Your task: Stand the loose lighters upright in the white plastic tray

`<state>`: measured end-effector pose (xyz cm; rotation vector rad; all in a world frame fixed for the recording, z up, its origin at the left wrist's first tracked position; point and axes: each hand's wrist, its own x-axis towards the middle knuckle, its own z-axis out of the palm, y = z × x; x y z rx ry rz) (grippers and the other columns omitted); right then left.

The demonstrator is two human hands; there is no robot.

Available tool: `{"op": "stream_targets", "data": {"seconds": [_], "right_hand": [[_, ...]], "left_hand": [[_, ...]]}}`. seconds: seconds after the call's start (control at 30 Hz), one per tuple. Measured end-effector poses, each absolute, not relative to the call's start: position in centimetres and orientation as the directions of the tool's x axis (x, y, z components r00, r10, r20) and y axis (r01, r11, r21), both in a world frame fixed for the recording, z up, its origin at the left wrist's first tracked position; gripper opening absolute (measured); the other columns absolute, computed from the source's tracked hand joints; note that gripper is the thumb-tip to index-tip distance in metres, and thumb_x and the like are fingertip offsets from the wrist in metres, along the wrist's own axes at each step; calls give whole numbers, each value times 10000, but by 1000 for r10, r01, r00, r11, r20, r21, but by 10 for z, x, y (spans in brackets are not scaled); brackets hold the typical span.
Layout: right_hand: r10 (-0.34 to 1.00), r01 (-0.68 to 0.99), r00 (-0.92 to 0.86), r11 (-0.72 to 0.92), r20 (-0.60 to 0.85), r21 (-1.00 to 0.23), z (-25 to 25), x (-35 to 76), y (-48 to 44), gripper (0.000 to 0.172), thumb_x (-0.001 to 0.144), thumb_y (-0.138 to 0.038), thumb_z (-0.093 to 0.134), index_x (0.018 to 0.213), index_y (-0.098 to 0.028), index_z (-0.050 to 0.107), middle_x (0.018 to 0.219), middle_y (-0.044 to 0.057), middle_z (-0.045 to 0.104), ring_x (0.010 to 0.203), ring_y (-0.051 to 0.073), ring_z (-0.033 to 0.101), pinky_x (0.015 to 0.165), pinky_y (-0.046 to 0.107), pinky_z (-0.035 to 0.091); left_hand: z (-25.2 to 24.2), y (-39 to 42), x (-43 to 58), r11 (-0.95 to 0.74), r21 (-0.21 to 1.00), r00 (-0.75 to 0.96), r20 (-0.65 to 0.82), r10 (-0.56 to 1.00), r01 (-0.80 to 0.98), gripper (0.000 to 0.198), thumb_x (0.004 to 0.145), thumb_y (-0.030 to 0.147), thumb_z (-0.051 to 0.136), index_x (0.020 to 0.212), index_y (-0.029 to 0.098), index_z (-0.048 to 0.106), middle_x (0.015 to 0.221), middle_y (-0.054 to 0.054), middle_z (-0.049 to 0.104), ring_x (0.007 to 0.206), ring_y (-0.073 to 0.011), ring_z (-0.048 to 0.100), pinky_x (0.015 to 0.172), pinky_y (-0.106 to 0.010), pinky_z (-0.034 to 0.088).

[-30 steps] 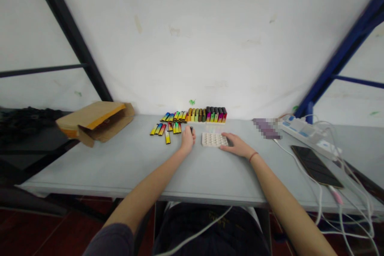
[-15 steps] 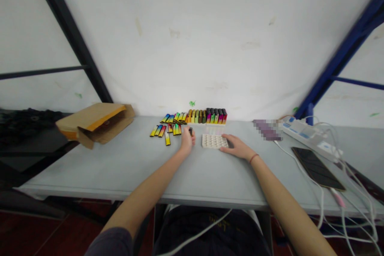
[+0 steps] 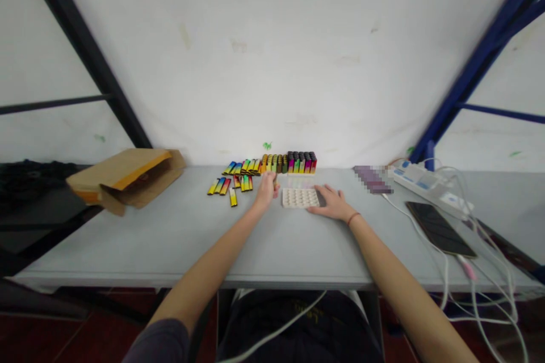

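My left hand (image 3: pixel 266 191) is closed around a small slim object, most likely a lighter (image 3: pixel 275 180), with only its tip showing above my fingers. It sits just in front of a long row of upright multicoloured lighters (image 3: pixel 289 163). Loose gradient lighters (image 3: pixel 230 186) lie flat to its left. My right hand (image 3: pixel 332 205) rests on the grey table (image 3: pixel 170 244), its fingers at the right edge of a white tray with round cells (image 3: pixel 300 198). Nothing shows in that hand.
A torn cardboard envelope (image 3: pixel 128 178) lies at the table's left end. To the right are a pixelated purple item (image 3: pixel 372 179), a white power strip (image 3: pixel 421 182), a dark phone (image 3: pixel 438 229) and trailing white cables. Dark and blue metal frame bars stand beyond the table.
My left hand has shifted a little toward the far side, nearer the upright row. The whole scene sits slightly further left and higher in the view. My right hand stays on the tray's edge.
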<state>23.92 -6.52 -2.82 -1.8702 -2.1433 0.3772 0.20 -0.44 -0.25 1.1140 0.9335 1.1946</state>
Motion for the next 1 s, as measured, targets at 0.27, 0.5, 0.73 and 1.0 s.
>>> {"op": "stream_targets", "data": {"seconds": [0.27, 0.5, 0.73, 1.0], "right_hand": [[991, 933, -133, 125, 0, -338, -20, 237, -70, 811, 865, -649, 650, 1548, -271, 427, 1660, 127, 349, 1541, 391, 255, 1188, 736, 139], [990, 936, -141, 134, 3, -324, -22, 237, -68, 864, 859, -673, 642, 1575, -258, 393, 1646, 155, 368, 1537, 401, 264, 1193, 727, 149], [988, 931, -152, 144, 4, -334, -25, 239, -66, 877, 855, -716, 616, 1584, -291, 377, 1646, 134, 376, 1534, 421, 259, 1175, 753, 158], [989, 932, -149, 141, 2, -335, -24, 238, -67, 850, 864, -682, 626, 1570, -268, 396, 1648, 128, 374, 1538, 409, 257, 1185, 744, 153]], "left_hand": [[1, 6, 52, -567, 813, 239, 529, 815, 132, 151, 930, 335, 606, 961, 188, 625, 1008, -73, 664, 951, -183, 639, 836, -300, 524], [-22, 6, 71, -450, 883, 276, 403, 873, 134, 122, 855, 241, 681, 969, 198, 693, 1004, -64, 725, 923, -209, 676, 913, -331, 517], [-17, 6, 70, -552, 802, 385, 446, 808, 229, 144, 848, 182, 639, 977, 204, 702, 1051, -84, 728, 1028, -238, 664, 1019, -368, 483], [-7, -3, 62, -576, 680, 422, 406, 811, 453, 198, 864, 207, 625, 1044, 194, 705, 1096, -117, 725, 1082, -261, 654, 1056, -375, 449]]}}
